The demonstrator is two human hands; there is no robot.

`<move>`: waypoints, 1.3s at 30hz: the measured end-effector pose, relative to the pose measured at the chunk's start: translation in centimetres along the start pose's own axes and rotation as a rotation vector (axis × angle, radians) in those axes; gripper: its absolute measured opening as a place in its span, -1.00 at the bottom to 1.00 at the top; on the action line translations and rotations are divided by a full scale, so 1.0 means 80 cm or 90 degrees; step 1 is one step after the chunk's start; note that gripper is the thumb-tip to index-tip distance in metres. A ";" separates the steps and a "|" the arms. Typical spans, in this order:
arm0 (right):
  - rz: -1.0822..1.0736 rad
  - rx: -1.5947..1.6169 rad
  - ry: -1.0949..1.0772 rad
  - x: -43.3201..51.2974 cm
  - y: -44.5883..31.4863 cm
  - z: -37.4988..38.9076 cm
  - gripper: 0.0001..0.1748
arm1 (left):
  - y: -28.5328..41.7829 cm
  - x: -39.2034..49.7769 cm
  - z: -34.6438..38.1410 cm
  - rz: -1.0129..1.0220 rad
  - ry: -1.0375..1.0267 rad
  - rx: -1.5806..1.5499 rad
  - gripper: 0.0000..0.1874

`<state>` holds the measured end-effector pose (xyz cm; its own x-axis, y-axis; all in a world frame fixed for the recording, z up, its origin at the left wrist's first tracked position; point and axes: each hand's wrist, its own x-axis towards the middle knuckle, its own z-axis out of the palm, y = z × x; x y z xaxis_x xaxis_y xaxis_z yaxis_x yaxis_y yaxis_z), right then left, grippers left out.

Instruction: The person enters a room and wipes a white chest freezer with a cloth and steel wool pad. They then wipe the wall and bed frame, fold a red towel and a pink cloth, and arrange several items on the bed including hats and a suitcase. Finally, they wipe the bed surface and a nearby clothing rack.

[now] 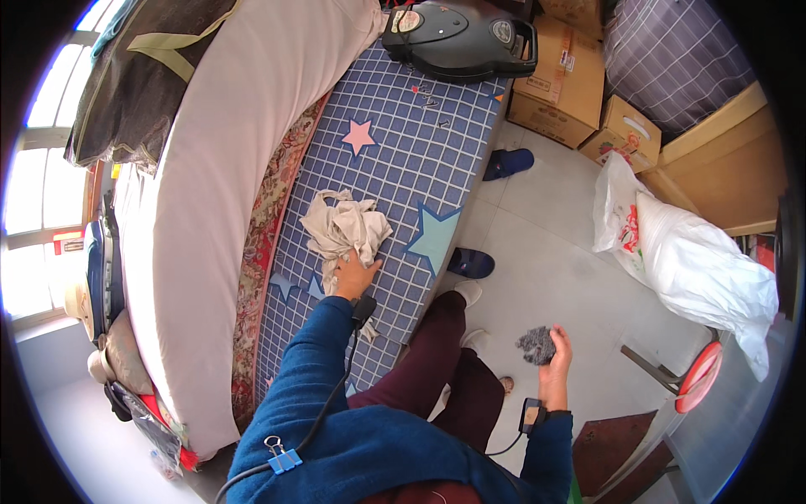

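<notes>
My left hand [356, 275] rests on the near end of a crumpled beige cloth [346, 227], thumb spread to the right. Whether its fingers grip the fabric, I cannot tell. Under the cloth is a bed surface with a blue checked, star-patterned cover [403, 170]. Out to the right, above the floor, my right hand [557, 359] holds a dark grey fuzzy wad [536, 345] between thumb and fingers; its material is unclear. A small scrap of pale cloth [369, 329] lies beside my left forearm.
Along the left runs a long pale-pink covered bundle [208, 208]. A black hard case [459, 41] lies at the far end of the bed. Cardboard boxes [557, 82], a stuffed white plastic bag [705, 271] and dark blue slippers [472, 263] are to the right. A cable runs along my left arm.
</notes>
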<state>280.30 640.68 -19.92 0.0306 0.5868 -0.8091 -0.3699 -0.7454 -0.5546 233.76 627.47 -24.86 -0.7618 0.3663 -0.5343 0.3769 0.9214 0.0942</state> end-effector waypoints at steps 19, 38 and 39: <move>-0.265 0.111 0.111 0.021 0.086 -0.058 -0.53 | -0.126 0.250 -0.149 0.269 0.328 -0.063 0.01; -0.483 0.145 0.273 -0.253 0.192 -0.100 -0.54 | 0.082 0.222 -0.097 0.586 0.532 -0.375 -0.64; -0.481 0.154 0.292 -0.254 0.199 -0.105 -0.54 | 0.038 0.255 -0.122 0.479 0.519 -0.399 -0.65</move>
<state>281.56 614.23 -13.91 0.6898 0.6702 -0.2740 -0.2841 -0.0975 -0.9538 214.21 638.98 -27.29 -0.6544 0.5909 0.4718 0.7127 0.2735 0.6459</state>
